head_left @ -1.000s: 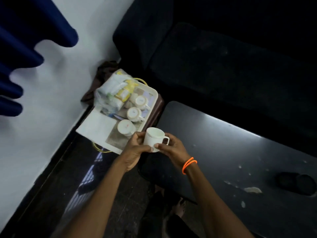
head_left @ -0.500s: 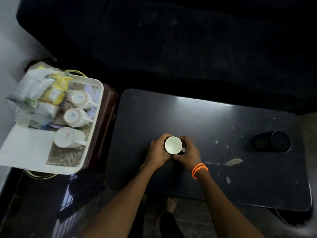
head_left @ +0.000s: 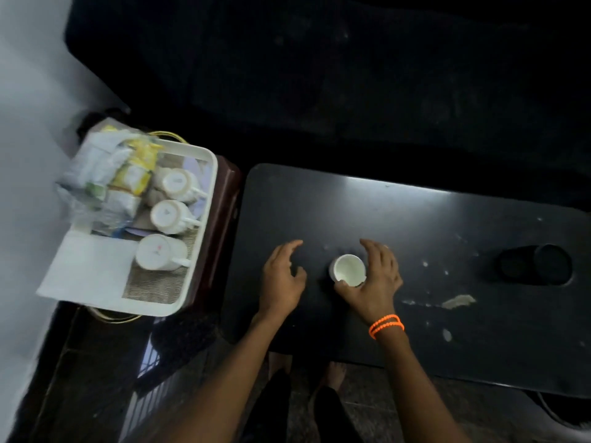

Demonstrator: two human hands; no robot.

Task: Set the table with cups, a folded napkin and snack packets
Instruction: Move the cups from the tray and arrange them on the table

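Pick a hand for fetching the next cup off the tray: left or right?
Left. The left hand is open, empty and on the side nearer the tray, where three cups lie. The right hand curls by the placed cup.

A dark cylindrical container (head_left: 534, 265) lies on its side near the right end of my black table (head_left: 351, 206), its open mouth facing right. Pale scuffs and a torn scrap of residue (head_left: 458, 301) mark the tabletop toward its front edge, right of centre. Beyond the table's far edge runs a black sofa (head_left: 319, 75). Off the table's left edge stands a maroon stand (head_left: 220, 225). An orange beaded bracelet (head_left: 386, 325) circles my wrist. Below the front edge, my bare feet (head_left: 335, 374) rest on the dark floor.
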